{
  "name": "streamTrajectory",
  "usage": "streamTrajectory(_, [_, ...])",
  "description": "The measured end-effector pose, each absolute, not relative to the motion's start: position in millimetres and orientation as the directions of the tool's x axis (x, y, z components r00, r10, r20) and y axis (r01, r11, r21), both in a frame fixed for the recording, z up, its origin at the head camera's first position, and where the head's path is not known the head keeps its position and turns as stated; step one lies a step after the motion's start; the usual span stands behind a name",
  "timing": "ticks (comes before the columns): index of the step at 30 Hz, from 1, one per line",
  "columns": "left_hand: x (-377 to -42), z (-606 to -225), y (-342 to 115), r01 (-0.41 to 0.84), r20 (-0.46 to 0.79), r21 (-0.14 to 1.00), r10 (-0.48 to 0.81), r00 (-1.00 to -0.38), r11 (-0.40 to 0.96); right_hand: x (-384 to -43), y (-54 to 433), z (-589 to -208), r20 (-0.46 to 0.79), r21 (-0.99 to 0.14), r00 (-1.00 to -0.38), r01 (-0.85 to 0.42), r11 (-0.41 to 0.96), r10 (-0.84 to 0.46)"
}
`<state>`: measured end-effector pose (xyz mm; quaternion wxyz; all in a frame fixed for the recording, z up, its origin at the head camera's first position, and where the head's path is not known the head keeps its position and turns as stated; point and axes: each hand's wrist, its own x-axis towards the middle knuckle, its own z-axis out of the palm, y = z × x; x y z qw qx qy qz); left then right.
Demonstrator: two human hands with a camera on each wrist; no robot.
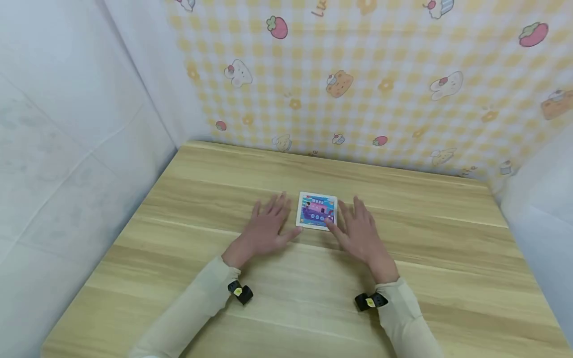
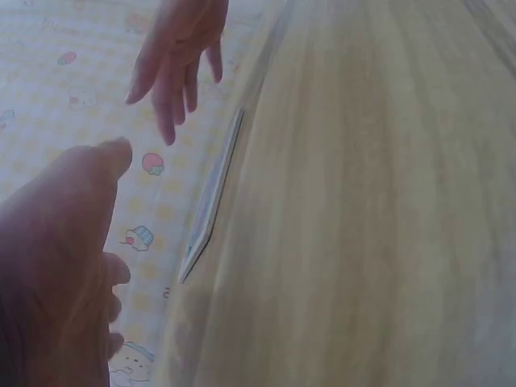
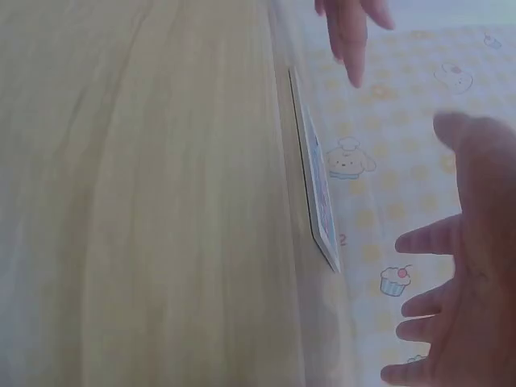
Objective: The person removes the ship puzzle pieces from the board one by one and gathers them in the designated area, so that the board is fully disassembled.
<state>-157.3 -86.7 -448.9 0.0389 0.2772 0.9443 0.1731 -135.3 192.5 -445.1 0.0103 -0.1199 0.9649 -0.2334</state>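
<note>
A flat square picture board [image 1: 316, 211] with a white border lies on the wooden table, printed with a pink and purple ship on blue. To its left is my left hand [image 1: 266, 231], fingers spread and thumb pointing toward the board's near left corner. My right hand [image 1: 360, 235] is on the other side, fingers spread, its thumb overlapping the near right corner in the head view. Both wrist views show the board [image 2: 214, 193] edge-on, lying flat, with the hands [image 3: 492, 250] seemingly raised above the tabletop. Neither hand grips anything.
The pale wooden table [image 1: 286, 283] ends at a back wall hung with yellow checked cloth [image 1: 304, 69] bearing cartoon prints. White sheeting [image 1: 58, 149] stands along the left side, with more at the right. Each wrist wears a black strap with a small device [image 1: 241, 292].
</note>
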Motion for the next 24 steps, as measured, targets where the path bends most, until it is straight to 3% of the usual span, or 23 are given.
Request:
streamTrajectory(4, [-160.1,-454.0,-80.0,0.558,0.068,0.383,0.580,-0.812,0.736,-145.7,186.4,-447.0,0.232,-0.511,-0.949,-0.305,0.803,-0.213])
streamTrajectory(7, [-161.4,-457.3,-76.0,0.583,0.099,0.389,0.596,-0.797,0.713,-152.5,179.0,-445.8,0.283,-0.558,-0.944,-0.308,0.771,-0.171])
streamTrajectory(15, [-165.6,-469.1,-69.6,0.616,0.159,0.424,0.615,-0.772,0.664,-173.1,161.6,-437.4,0.110,-0.717,-0.988,-0.157,0.679,-0.112])
streamTrajectory(24, [-163.6,-478.7,-70.3,0.611,0.178,0.455,0.606,-0.775,0.648,-200.6,152.3,-445.0,0.105,-0.797,-0.990,-0.140,0.588,-0.094])
